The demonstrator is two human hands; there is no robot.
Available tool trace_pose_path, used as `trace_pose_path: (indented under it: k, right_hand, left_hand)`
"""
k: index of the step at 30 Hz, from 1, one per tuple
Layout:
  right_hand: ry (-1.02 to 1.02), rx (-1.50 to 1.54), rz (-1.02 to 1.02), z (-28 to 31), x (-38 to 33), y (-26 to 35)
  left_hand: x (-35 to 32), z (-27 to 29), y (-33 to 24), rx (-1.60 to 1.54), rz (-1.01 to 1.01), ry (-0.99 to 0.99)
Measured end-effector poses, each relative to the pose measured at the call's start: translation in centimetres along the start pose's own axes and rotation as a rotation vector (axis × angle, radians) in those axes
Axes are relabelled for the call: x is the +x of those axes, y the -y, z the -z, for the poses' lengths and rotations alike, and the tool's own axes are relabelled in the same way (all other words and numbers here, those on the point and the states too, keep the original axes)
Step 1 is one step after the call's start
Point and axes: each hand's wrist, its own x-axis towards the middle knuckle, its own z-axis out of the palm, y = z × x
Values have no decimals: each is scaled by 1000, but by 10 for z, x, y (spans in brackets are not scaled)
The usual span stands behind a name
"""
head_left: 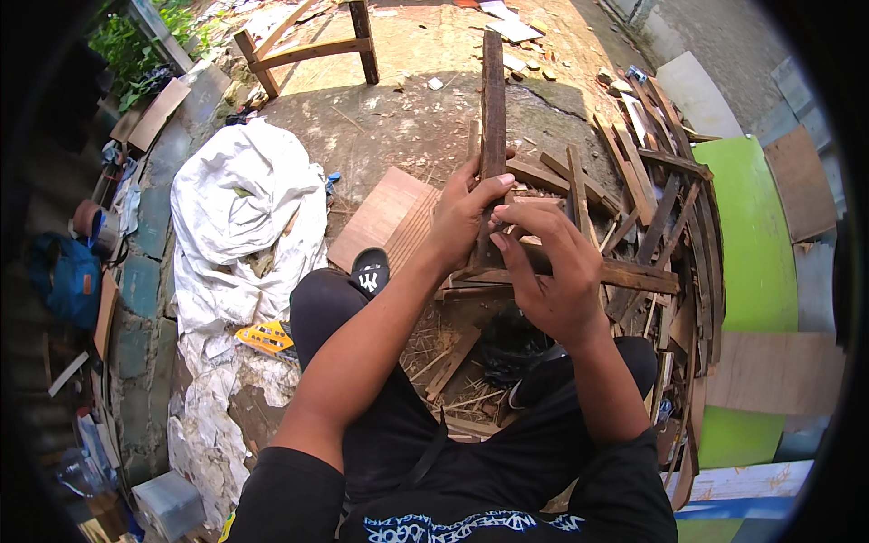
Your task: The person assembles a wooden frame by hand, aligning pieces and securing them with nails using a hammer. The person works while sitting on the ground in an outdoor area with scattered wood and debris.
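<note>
Ground (371, 131), white sack (240, 185), held wooden bar (493, 100)

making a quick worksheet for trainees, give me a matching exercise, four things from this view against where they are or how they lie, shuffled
1. dark wooden bar
2. white cloth
3. blue bag
4. green panel

A. right of the wood pile
B. bunched in a loose heap
C. gripped by the fingers of the left hand
D. near the picture's far left

Pairs: 1-C, 2-B, 3-D, 4-A
</note>
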Motion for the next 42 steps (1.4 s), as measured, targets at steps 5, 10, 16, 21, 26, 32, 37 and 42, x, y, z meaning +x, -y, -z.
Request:
trace_pose_path:
  k: [5, 10, 16, 21, 26, 32, 37, 42]
  right_hand:
    - [-62, -113, 103, 14, 5, 1]
    - [-541, -241, 140, 87, 3, -14]
    - [-1334, -73, -478, 193, -57, -110]
    - [45, -439, -698, 106, -94, -174]
    - [449, -542, -598, 17, -133, -192]
    - [485, -812, -392, -12, -158, -205]
    - [392, -814, -599, 9, -154, -197]
    - [193, -697, -930, 60, -147, -177]
  left_hand:
    - [-2, -4, -2, -37, -1, -23]
    - [0, -3, 1, 10, -7, 27]
    - [0, -3, 1, 43, -4, 4]
    - [0, 4, 1, 69, -17, 19]
    - [3, 1, 3, 63, -27, 29]
    - [4, 4, 0, 77, -30, 26]
    - [3, 1, 2, 37, -13, -2]
    - [4, 8, 6, 8, -28, 0]
